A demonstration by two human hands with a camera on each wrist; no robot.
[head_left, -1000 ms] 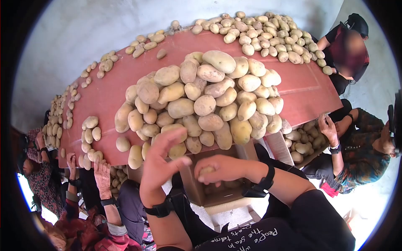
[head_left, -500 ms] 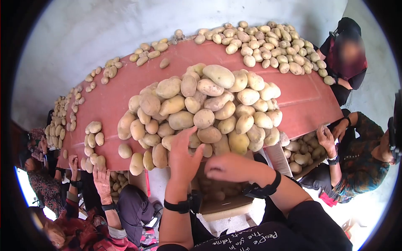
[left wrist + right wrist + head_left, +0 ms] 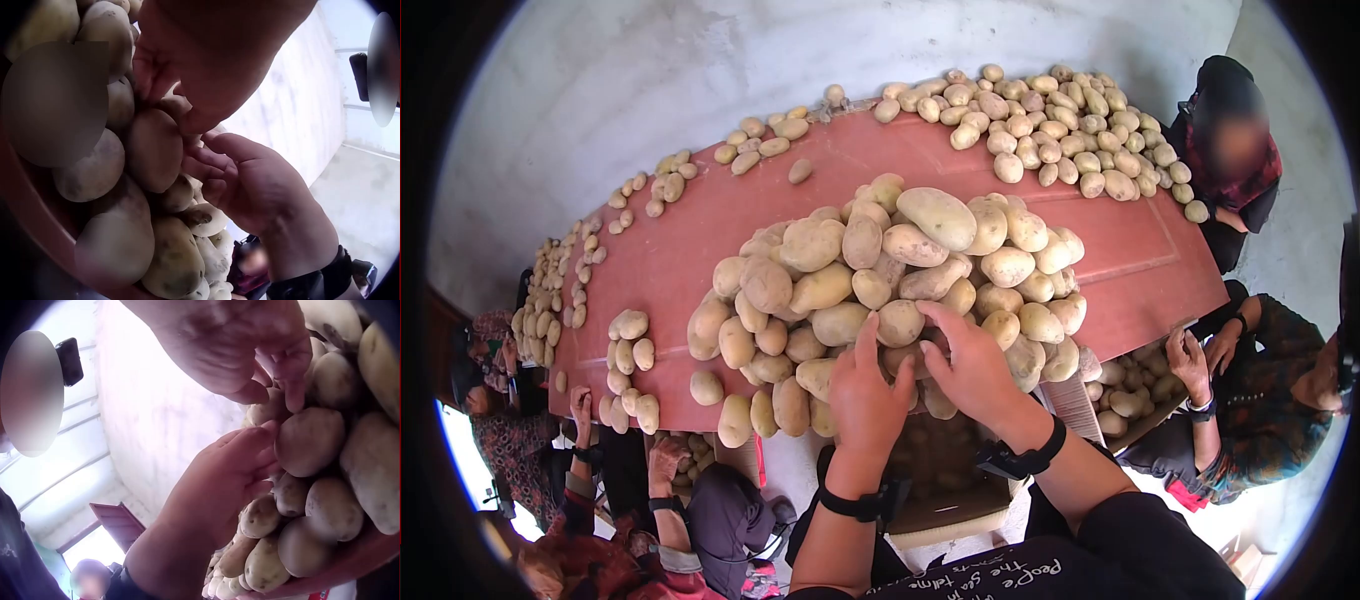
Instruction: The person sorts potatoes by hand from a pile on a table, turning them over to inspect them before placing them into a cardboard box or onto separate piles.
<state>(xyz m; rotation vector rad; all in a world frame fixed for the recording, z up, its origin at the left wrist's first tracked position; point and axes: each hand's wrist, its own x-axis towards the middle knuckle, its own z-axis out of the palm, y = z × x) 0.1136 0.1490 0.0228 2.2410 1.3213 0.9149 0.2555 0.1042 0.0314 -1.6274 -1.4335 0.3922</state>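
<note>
A big heap of potatoes [image 3: 880,260] lies on a red board [image 3: 680,250] in the head view. Both my hands are on the heap's near edge, side by side. My left hand [image 3: 870,375] lies with straight fingers against the potatoes, its index finger pointing up. My right hand [image 3: 965,350] spreads its fingers over the potatoes beside it. In the right wrist view both hands' fingertips touch one potato [image 3: 309,440]. The left wrist view shows my left hand [image 3: 206,69] against a potato [image 3: 153,150], with my right hand [image 3: 262,187] close by. An open cardboard box [image 3: 940,470] stands below the board's edge, under my wrists.
More potatoes [image 3: 1050,120] cover the board's far end and its left rim [image 3: 630,340]. A seated person [image 3: 1260,390] at the right reaches into another box of potatoes [image 3: 1135,385]. Another person [image 3: 1235,150] sits at the far right; others' hands [image 3: 650,470] work at the left.
My right hand held a potato over the box a second ago; it now rests empty on the heap. My left hand has also moved forward onto the potatoes.
</note>
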